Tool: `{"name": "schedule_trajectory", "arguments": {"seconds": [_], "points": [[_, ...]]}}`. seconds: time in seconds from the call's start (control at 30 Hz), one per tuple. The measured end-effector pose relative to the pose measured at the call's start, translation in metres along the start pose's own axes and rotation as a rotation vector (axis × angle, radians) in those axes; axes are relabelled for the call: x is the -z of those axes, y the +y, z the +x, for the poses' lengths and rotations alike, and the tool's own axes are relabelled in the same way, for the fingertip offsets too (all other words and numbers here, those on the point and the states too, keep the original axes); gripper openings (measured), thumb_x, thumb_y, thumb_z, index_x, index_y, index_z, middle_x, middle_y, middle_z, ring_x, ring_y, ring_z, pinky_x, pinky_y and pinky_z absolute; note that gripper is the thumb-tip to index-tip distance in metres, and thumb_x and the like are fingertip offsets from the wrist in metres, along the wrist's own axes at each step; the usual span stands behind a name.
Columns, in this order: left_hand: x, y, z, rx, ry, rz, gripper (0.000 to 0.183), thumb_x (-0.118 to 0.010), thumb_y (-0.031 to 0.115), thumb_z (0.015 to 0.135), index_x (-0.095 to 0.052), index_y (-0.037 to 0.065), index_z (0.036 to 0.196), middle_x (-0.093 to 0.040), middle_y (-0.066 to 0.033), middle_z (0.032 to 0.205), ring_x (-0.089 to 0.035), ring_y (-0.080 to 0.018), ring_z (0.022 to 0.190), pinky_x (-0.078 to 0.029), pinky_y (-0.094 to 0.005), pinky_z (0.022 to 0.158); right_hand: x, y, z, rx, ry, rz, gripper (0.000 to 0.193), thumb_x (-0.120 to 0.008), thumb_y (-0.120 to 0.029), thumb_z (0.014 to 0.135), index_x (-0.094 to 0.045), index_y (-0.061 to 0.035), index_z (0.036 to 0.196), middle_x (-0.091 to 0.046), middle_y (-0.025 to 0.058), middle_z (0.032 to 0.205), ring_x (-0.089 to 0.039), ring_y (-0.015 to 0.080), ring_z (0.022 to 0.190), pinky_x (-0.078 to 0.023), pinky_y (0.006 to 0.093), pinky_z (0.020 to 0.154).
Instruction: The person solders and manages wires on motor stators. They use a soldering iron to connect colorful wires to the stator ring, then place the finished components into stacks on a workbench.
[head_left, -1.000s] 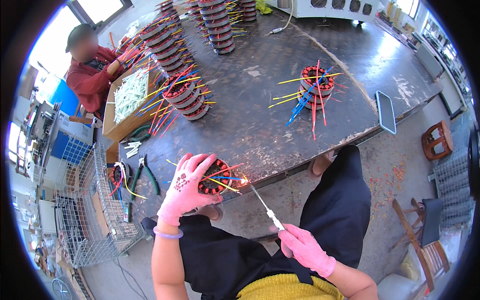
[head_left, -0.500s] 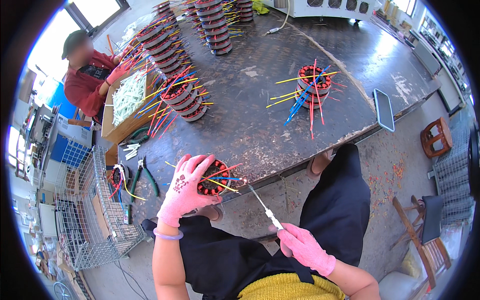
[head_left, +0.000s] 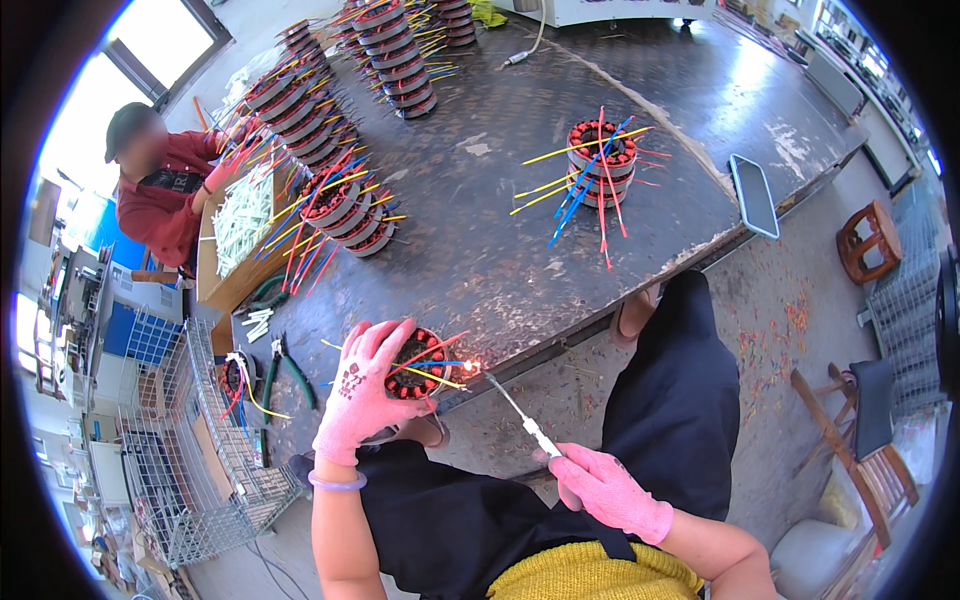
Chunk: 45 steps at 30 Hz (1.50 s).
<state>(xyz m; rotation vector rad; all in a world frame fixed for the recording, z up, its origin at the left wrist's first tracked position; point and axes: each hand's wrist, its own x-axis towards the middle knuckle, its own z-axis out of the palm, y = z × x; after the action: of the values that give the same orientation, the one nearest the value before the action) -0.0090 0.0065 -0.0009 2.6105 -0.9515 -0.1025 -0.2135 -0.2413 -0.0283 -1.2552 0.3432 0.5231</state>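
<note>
My left hand [head_left: 365, 392], in a pink glove, grips a motor stator [head_left: 414, 350] at the near edge of the table. Red coils line its grey ring, and red, blue and yellow wires stick out to the right. In my pink-gloved right hand [head_left: 612, 494] is a slim gas torch [head_left: 532, 428] with a white handle and a thin metal tube. Its tip points up and left at the wire ends, where an orange glow [head_left: 471, 367] shows at the blue wire. My right fingers wrap around the handle, partly hiding it.
Stacked stators [head_left: 345, 215] stand at the left; a smaller stack [head_left: 601, 165] is farther right. Near my left hand lie green-handled pliers [head_left: 288, 375] and a wired coil [head_left: 238, 374]. A phone [head_left: 754, 197] lies at the table edge. A co-worker [head_left: 165, 190] sits behind a box of white tubes [head_left: 243, 225].
An orange glow has grown brighter at the blue wire's end. The torch has shifted slightly left with my right hand. The whole view has also shifted a little.
</note>
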Motion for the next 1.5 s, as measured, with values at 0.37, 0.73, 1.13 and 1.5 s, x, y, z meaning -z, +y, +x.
{"name": "schedule_trajectory", "arguments": {"seconds": [0.37, 0.73, 1.13, 1.5], "points": [[0.0004, 0.0007, -0.0003, -0.004, -0.002, 0.02, 0.1, -0.09, 0.03, 0.052, -0.05, 0.008, 0.14, -0.052, -0.015, 0.135, -0.041, -0.0423, 0.132, -0.029, -0.0517, 0.116, -0.0007, -0.0028, 0.0, 0.024, 0.006, -0.045, 0.033, -0.043, -0.023, 0.105, -0.058, 0.0003, 0.123, -0.046, 0.0004, 0.064, -0.044, 0.0079, 0.058, -0.039, 0.027, 0.057], [0.0005, -0.0019, -0.001, -0.005, -0.005, 0.013, 0.099, -0.09, 0.03, 0.052, -0.049, 0.008, 0.14, -0.051, -0.0146, 0.136, -0.04, -0.0425, 0.131, -0.029, -0.0507, 0.116, 0.0011, 0.0016, 0.0009, 0.004, -0.003, -0.024, 0.033, -0.044, -0.023, 0.105, -0.059, 0.0002, 0.124, -0.046, 0.0004, 0.064, -0.044, 0.0079, 0.057, -0.039, 0.0273, 0.057], [-0.0002, -0.0032, 0.0001, -0.013, -0.008, 0.006, 0.102, -0.091, 0.03, 0.051, -0.049, 0.007, 0.141, -0.052, -0.0158, 0.136, -0.041, -0.0401, 0.133, -0.025, -0.0512, 0.119, 0.0033, 0.0035, 0.0008, 0.034, -0.002, -0.025, 0.034, -0.044, -0.023, 0.105, -0.058, 0.0013, 0.125, -0.048, 0.0007, 0.065, -0.046, 0.0079, 0.059, -0.041, 0.0267, 0.058], [-0.0024, -0.006, -0.0004, -0.028, 0.0, 0.006, 0.102, -0.09, 0.029, 0.051, -0.049, 0.007, 0.141, -0.052, -0.0158, 0.135, -0.042, -0.0392, 0.133, -0.025, -0.0509, 0.119, 0.0011, 0.0009, 0.0007, 0.059, 0.005, -0.045, 0.032, -0.044, -0.022, 0.105, -0.058, 0.0002, 0.123, -0.047, 0.0016, 0.064, -0.047, 0.0092, 0.057, -0.041, 0.0275, 0.057]]}}
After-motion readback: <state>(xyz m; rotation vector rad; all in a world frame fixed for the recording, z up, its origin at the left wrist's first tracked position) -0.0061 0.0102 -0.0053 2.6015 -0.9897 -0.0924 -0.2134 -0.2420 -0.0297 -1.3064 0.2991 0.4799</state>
